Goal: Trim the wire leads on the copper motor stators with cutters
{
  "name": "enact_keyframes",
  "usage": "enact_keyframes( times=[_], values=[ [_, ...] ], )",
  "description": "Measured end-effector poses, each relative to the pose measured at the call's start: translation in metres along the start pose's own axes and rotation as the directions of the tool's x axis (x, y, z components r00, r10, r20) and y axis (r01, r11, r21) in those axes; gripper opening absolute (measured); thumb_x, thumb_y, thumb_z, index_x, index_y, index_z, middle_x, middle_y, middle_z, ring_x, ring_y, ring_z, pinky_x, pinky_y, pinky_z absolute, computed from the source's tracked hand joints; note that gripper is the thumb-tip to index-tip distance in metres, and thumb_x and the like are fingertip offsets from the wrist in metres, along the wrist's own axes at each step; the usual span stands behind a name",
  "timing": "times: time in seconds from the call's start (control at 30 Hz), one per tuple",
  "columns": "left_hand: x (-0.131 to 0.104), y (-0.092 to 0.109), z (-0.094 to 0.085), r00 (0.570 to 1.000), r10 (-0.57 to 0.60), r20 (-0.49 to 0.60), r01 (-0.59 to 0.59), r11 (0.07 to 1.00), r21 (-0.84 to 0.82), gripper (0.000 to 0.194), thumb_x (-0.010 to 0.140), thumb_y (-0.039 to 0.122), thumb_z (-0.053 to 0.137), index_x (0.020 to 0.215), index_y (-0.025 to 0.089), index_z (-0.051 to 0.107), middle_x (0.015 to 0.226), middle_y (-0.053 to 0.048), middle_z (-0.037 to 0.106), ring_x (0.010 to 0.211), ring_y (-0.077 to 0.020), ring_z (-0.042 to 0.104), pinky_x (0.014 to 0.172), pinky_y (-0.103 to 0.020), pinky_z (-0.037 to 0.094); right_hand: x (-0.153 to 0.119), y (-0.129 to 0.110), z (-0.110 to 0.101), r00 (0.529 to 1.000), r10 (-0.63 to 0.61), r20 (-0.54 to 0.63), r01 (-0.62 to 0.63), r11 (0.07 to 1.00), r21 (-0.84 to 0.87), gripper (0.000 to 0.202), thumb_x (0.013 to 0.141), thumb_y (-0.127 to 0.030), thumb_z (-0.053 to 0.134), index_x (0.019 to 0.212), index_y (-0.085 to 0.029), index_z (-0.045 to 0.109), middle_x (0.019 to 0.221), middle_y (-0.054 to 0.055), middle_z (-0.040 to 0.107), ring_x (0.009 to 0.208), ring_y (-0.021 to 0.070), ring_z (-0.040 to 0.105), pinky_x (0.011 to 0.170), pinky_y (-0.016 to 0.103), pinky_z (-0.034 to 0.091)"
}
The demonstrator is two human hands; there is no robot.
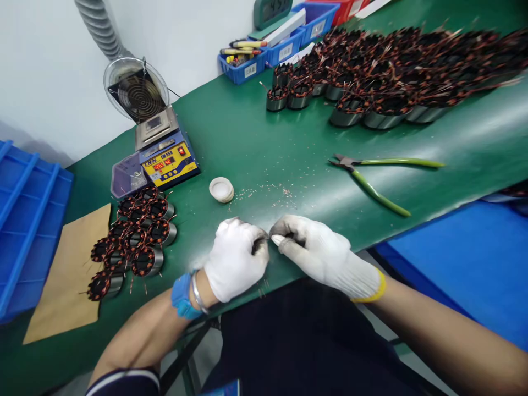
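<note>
My left hand (237, 257) in a white glove is closed near the table's front edge, thumb pressed to the fingers. My right hand (317, 250), in a white knit glove with a yellow cuff, makes a pinch close beside it. The fingertips of both hands nearly meet; whatever is between them is hidden or too small to name. Thin wire bits (263, 287) lie at the edge below my left hand. Just beyond the hands sits a small white round dish (221, 190), with tiny copper-coloured scraps (284, 191) scattered beside it. Green-handled cutting pliers (373, 175) lie spread to the right.
Wire-wound motor stators (144, 234) stand in a group at left, partly over brown cardboard (70, 275). Many more stators (388, 104) fill the back right. A blue-yellow solder pot (169, 162) with a fan (138, 93) stands back left, near blue bins (243, 70).
</note>
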State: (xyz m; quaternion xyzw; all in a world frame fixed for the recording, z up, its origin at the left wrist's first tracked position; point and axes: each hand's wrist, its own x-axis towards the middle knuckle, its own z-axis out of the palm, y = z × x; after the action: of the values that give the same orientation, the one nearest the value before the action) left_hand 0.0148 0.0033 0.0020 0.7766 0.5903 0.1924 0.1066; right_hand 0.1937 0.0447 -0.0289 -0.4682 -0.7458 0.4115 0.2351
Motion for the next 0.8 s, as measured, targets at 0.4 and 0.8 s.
enact_keyframes(
  times=[0.4, 0.8],
  values=[
    [0.003, 0.001, 0.003, 0.998, -0.05, 0.042, 0.05, 0.999, 0.006, 0.013, 0.086, 0.017, 0.06, 0.078, 0.021, 0.068, 0.077, -0.003, 0.071, 0.078, -0.0214, 0.062, 0.077, -0.037, 0.047, 0.005, -0.009, -0.007, 0.971, 0.214, 0.104, -0.237, 0.901, 0.362, 0.025, 0.072, -0.043, 0.063, 0.081, -0.02, 0.066, 0.064, 0.001, 0.063, 0.057, 0.0157, 0.057, 0.054, 0.029, 0.049],
    [0.004, 0.001, 0.002, 0.998, -0.026, 0.05, 0.025, 1.0, 0.014, 0.015, 0.086, 0.019, 0.056, 0.076, 0.022, 0.066, 0.076, -0.004, 0.07, 0.077, -0.0225, 0.063, 0.078, -0.039, 0.048, -0.009, 0.018, -0.005, 0.887, -0.419, -0.196, 0.352, 0.886, -0.3, 0.019, 0.091, -0.022, 0.054, 0.105, -0.02, 0.066, 0.101, 0.011, 0.074, 0.088, 0.0233, 0.072, 0.078, 0.036, 0.06]
  ],
)
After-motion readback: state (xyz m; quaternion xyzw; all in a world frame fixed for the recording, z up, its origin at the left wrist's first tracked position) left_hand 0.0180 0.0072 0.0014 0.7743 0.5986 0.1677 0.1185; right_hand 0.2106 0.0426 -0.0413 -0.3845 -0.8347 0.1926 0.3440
